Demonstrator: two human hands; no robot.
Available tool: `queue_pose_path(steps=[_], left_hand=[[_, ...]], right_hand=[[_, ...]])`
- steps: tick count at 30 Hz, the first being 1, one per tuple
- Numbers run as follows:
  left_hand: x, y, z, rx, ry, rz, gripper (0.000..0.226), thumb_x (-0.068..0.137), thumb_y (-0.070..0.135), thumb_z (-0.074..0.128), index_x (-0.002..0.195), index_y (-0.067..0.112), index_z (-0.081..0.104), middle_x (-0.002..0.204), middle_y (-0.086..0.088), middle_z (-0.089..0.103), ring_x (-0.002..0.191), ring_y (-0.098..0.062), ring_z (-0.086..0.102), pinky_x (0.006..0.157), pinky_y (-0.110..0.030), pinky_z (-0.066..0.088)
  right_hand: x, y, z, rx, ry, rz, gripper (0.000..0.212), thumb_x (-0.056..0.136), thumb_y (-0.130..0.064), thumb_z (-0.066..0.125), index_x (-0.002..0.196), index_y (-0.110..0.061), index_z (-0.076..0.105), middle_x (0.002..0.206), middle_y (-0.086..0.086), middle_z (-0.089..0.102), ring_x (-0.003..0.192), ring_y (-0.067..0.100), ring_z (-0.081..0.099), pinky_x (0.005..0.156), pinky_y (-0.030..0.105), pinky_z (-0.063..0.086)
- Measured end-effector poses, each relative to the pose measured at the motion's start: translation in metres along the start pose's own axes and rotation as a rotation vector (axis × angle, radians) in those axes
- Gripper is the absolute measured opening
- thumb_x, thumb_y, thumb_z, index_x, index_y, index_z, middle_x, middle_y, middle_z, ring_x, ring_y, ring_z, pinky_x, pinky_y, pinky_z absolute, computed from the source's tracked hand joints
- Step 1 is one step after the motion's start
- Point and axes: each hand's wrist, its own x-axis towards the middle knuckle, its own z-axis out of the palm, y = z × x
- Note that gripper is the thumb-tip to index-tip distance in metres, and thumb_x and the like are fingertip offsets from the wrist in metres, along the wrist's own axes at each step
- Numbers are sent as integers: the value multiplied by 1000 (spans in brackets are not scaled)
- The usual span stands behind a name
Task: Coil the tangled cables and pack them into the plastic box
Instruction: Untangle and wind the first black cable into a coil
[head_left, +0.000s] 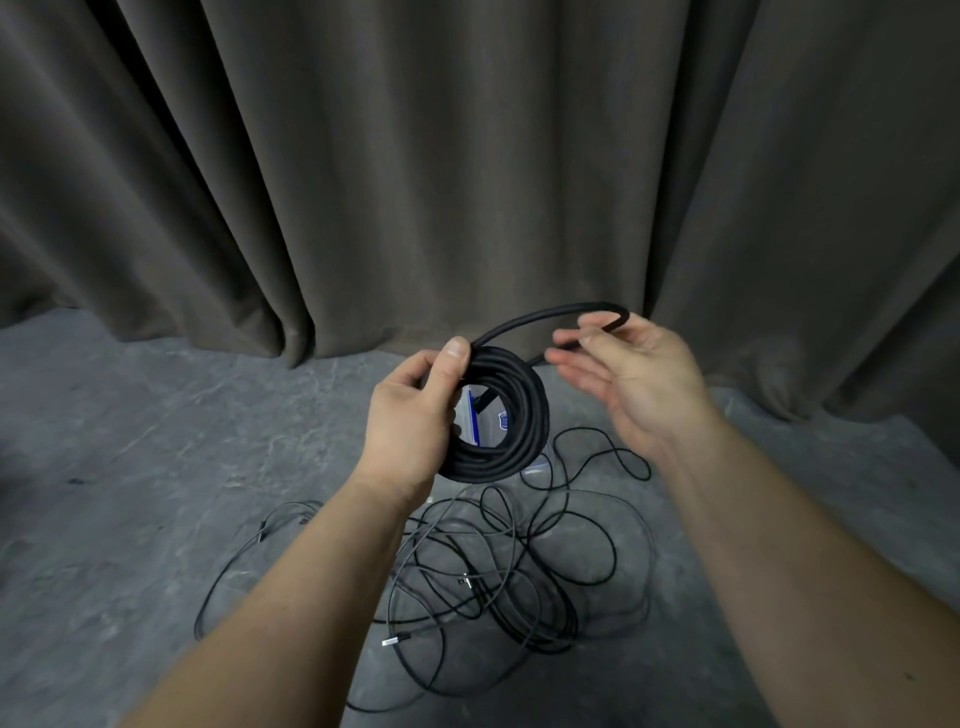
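My left hand (415, 415) grips a thick black cable coil (524, 415) of several turns, thumb on top, held up in front of me. One loose loop (550, 314) arcs from the coil's top rightward to my right hand (628, 379), whose thumb and fingertips pinch the loop's far end while the other fingers stay spread. Through and behind the coil shows part of a clear plastic box (537, 462) with blue parts, mostly hidden. On the floor below lies a tangle of thin black cables (498, 577) with a silver-tipped plug (392, 642).
A grey stone-like floor (156, 467) spreads all around the cables. A heavy dark curtain (467, 156) hangs across the whole background and reaches the floor just behind the box.
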Motion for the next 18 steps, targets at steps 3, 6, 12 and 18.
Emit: queue_pose_path(steps=[3,6,12,18], left_hand=[[-3,1,1,39,-45,37,36,94,35,57,60,24,61,51,13,53,47,-4,43,53,-22,38],[-6,2,1,89,-96,92,37,95,27,57,58,24,57,47,14,53,46,-2,47,51,-15,40],[-13,4,6,124,-238,142,13,94,14,56,83,14,63,47,20,56,48,6,53,55,-7,40],[-14,4,4,180,-262,187,11,93,13,57,84,17,63,50,24,57,51,9,55,55,-5,40]], right_hand=[[0,-2,0,-20,73,-8,11,97,-12,54,86,-13,54,86,5,72,63,12,69,57,19,53],[1,-2,-1,-95,101,-51,17,98,-16,54,81,-15,51,83,2,73,55,8,64,49,16,46],[-3,5,5,-201,-27,48,20,98,-18,54,79,-13,51,74,6,73,53,14,61,56,26,47],[-4,4,4,-311,-91,82,26,97,-18,55,72,-14,49,66,4,69,49,13,57,47,20,41]])
